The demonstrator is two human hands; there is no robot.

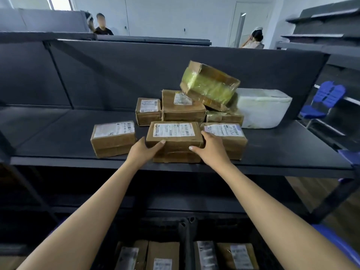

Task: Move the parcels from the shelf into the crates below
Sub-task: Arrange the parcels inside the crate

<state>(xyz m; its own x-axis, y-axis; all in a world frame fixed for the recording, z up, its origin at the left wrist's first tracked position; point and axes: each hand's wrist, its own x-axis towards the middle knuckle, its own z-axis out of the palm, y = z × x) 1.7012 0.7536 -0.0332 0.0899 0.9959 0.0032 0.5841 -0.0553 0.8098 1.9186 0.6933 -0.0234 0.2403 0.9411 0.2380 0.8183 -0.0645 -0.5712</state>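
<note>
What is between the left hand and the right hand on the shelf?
In the head view, one brown parcel with a white label lies between the left hand and the right hand; both grip its sides.

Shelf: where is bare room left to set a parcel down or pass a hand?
Bare: the shelf left of the leftmost parcel, and the front-right corner beside the right front parcel, before the white foam box. Crowded: the centre stack under the tilted yellow-taped box. The left hand and right hand grip the front middle parcel.
</note>
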